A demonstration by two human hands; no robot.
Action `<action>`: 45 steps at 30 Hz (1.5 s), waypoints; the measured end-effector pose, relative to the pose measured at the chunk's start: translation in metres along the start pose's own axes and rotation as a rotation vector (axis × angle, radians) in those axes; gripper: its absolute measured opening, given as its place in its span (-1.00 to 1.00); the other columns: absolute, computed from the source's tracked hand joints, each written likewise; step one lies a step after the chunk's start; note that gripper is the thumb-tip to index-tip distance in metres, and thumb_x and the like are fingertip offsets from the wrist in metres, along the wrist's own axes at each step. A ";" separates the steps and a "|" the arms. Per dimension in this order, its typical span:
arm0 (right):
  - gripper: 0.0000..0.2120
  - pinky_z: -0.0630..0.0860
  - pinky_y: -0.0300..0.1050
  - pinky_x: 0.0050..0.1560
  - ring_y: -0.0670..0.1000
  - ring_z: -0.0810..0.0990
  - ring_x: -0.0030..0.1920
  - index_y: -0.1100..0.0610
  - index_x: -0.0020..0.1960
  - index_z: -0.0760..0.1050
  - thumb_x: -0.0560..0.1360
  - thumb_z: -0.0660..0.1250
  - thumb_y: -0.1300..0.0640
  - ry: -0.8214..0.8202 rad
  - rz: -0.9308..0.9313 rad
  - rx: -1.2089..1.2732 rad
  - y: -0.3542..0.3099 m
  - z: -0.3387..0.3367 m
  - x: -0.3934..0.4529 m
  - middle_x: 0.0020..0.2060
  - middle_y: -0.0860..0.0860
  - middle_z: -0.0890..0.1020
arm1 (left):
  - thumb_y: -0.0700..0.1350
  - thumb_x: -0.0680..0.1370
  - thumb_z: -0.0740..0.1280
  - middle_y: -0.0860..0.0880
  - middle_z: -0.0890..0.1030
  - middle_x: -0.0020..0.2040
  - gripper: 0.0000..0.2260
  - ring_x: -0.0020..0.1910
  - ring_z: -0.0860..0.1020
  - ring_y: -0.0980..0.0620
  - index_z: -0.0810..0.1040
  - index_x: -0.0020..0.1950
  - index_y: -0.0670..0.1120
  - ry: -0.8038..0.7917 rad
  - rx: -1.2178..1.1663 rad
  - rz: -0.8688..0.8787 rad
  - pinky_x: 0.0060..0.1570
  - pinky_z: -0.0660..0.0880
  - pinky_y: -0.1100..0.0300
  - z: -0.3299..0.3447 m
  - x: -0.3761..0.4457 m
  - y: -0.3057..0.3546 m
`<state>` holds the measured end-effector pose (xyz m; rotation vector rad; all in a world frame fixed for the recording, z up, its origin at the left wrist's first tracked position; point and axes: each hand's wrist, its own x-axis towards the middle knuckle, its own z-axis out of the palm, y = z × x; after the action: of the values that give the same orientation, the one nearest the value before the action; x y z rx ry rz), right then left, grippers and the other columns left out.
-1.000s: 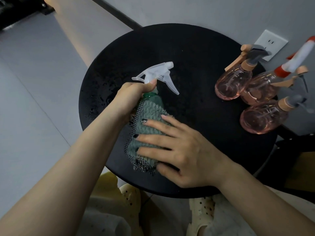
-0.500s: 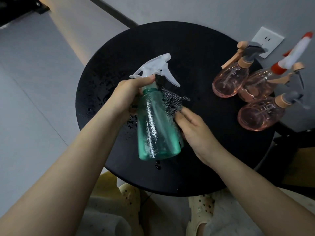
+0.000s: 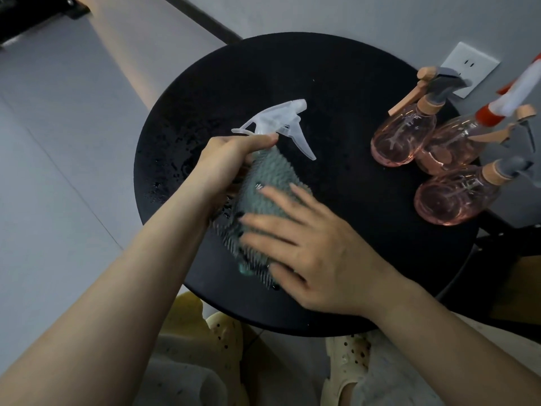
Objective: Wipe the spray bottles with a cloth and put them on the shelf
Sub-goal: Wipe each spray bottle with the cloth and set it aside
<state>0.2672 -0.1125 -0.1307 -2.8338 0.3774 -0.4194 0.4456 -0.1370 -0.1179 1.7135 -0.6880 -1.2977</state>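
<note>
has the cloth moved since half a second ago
Yes. The cloth was bunched at the bottle's right side, toward the pink bottles; now the right hand presses it flat over the green bottle's front.

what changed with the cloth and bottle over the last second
Half a second ago the right hand held the cloth bunched behind the green bottle, leaving its body bare; now it presses the cloth flat over it again. The left hand still grips the neck. The pink bottles stayed put.

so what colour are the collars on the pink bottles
Tan, a light peach-brown, on the pink spray bottles at the table's right side; clearest in the head view.
</note>
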 end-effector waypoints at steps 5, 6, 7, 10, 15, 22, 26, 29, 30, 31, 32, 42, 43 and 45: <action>-0.69 0.07 0.16 0.46 0.11 0.32 0.40 0.11 0.19 0.54 0.50 0.22 0.10 -0.097 -0.159 -0.036 -0.003 0.002 -0.001 0.23 0.02 0.55 | 0.07 0.29 0.43 -0.14 0.63 -0.30 -0.66 -0.34 0.59 -0.08 0.62 -0.13 -0.18 0.005 0.038 0.043 -0.19 0.50 0.10 0.003 -0.001 0.000; -0.70 0.07 0.13 0.46 0.11 0.32 0.40 0.11 0.19 0.55 0.50 0.21 0.10 -0.102 -0.152 -0.036 -0.001 0.002 -0.001 0.24 0.03 0.54 | 0.08 0.29 0.41 -0.14 0.62 -0.30 -0.66 -0.34 0.58 -0.07 0.60 -0.13 -0.17 0.001 0.047 0.038 -0.20 0.48 0.10 0.003 -0.001 0.001; -0.70 0.07 0.09 0.47 0.11 0.31 0.40 0.11 0.19 0.55 0.51 0.21 0.09 -0.100 -0.133 -0.034 0.002 0.002 -0.002 0.26 0.04 0.53 | 0.09 0.28 0.40 -0.13 0.60 -0.29 -0.66 -0.33 0.56 -0.07 0.58 -0.13 -0.14 -0.003 0.062 0.038 -0.22 0.44 0.12 0.003 -0.001 0.002; -0.67 0.08 0.03 0.48 0.09 0.25 0.44 0.10 0.24 0.52 0.53 0.17 0.07 -0.065 -0.019 0.005 0.011 0.000 -0.003 0.32 0.05 0.47 | 0.14 0.28 0.38 -0.13 0.49 -0.21 -0.65 -0.28 0.41 -0.08 0.47 -0.09 -0.06 -0.002 0.116 0.030 -0.33 0.27 0.14 0.003 -0.002 0.004; -0.62 0.27 -0.03 0.40 0.02 0.18 0.48 0.09 0.34 0.43 0.53 0.17 0.07 0.073 0.198 0.151 0.015 0.002 -0.003 0.40 -0.01 0.37 | 0.14 0.33 0.39 -0.15 0.47 -0.22 -0.68 -0.35 0.42 -0.05 0.48 -0.13 -0.07 -0.045 0.099 0.014 -0.41 0.29 0.24 0.003 -0.001 0.002; -0.69 0.34 -0.38 0.24 -0.26 0.43 0.25 0.13 0.27 0.50 0.54 0.26 0.20 0.361 0.619 0.666 0.019 0.003 0.005 0.20 -0.20 0.51 | 0.06 0.47 0.34 0.00 0.53 -0.31 -0.82 -0.43 0.49 0.10 0.49 -0.24 -0.01 -0.100 0.077 0.018 -0.47 0.42 0.35 -0.001 0.001 -0.002; -0.76 0.38 -0.43 0.12 -0.26 0.52 0.11 0.10 0.18 0.54 0.54 0.24 0.16 0.377 0.685 0.730 0.018 0.003 0.006 0.05 -0.20 0.58 | 0.04 0.47 0.34 0.03 0.56 -0.34 -0.83 -0.48 0.50 0.12 0.51 -0.27 0.00 -0.070 0.042 0.021 -0.47 0.41 0.34 0.001 -0.001 -0.001; -0.65 0.26 -0.37 0.32 -0.16 0.38 0.33 0.15 0.32 0.44 0.55 0.20 0.15 0.316 0.535 0.508 0.012 0.002 0.004 0.28 -0.07 0.46 | 0.05 0.46 0.34 -0.02 0.48 -0.34 -0.82 -0.48 0.43 0.09 0.48 -0.28 0.00 -0.057 0.044 0.025 -0.44 0.31 0.30 0.000 0.001 -0.001; -0.61 0.22 -0.29 0.38 -0.08 0.31 0.40 0.15 0.35 0.41 0.54 0.18 0.14 0.284 0.460 0.420 0.010 0.002 0.003 0.35 -0.03 0.41 | 0.05 0.45 0.36 -0.06 0.48 -0.31 -0.81 -0.47 0.44 0.07 0.50 -0.28 -0.01 -0.053 0.036 0.019 -0.45 0.32 0.30 0.000 0.002 -0.001; -0.60 0.21 -0.19 0.42 -0.01 0.26 0.43 0.15 0.36 0.40 0.53 0.17 0.14 0.249 0.370 0.333 0.008 0.001 0.002 0.38 0.01 0.39 | 0.06 0.42 0.38 -0.10 0.48 -0.27 -0.81 -0.45 0.44 0.05 0.52 -0.29 -0.02 -0.049 0.023 0.013 -0.44 0.32 0.30 -0.001 0.002 -0.001; -0.60 0.22 -0.07 0.43 0.06 0.24 0.45 0.16 0.35 0.42 0.53 0.17 0.14 0.210 0.273 0.246 0.006 0.001 0.001 0.38 0.04 0.40 | 0.07 0.38 0.40 -0.14 0.47 -0.23 -0.81 -0.43 0.43 0.02 0.53 -0.29 -0.02 -0.036 0.019 0.010 -0.43 0.31 0.27 -0.002 0.003 -0.001; -0.71 0.08 0.15 0.45 0.10 0.35 0.37 0.09 0.19 0.54 0.53 0.18 0.14 -0.115 -0.203 -0.034 -0.008 0.008 -0.003 0.20 0.01 0.56 | 0.11 0.39 0.40 -0.04 0.62 -0.28 -0.70 -0.42 0.55 0.07 0.60 -0.15 -0.13 0.040 0.155 0.039 -0.29 0.41 0.18 -0.002 0.005 -0.003; -0.72 0.09 0.12 0.45 0.10 0.36 0.36 0.10 0.18 0.54 0.53 0.18 0.14 -0.107 -0.195 -0.027 -0.006 0.008 -0.003 0.21 0.02 0.56 | 0.12 0.38 0.40 -0.06 0.61 -0.26 -0.67 -0.39 0.54 0.06 0.60 -0.11 -0.15 0.044 0.163 0.042 -0.27 0.42 0.17 -0.001 0.005 -0.003; -0.71 0.11 0.06 0.45 0.10 0.37 0.36 0.12 0.17 0.55 0.51 0.18 0.13 -0.060 -0.135 -0.001 0.000 0.006 -0.002 0.22 0.05 0.56 | 0.11 0.39 0.40 -0.08 0.58 -0.24 -0.68 -0.40 0.52 0.05 0.58 -0.08 -0.15 0.040 0.145 0.041 -0.32 0.41 0.23 0.001 0.004 -0.002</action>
<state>0.2668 -0.1107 -0.1368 -2.8753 0.1750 -0.3598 0.4463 -0.1397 -0.1220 1.8271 -0.8063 -1.2072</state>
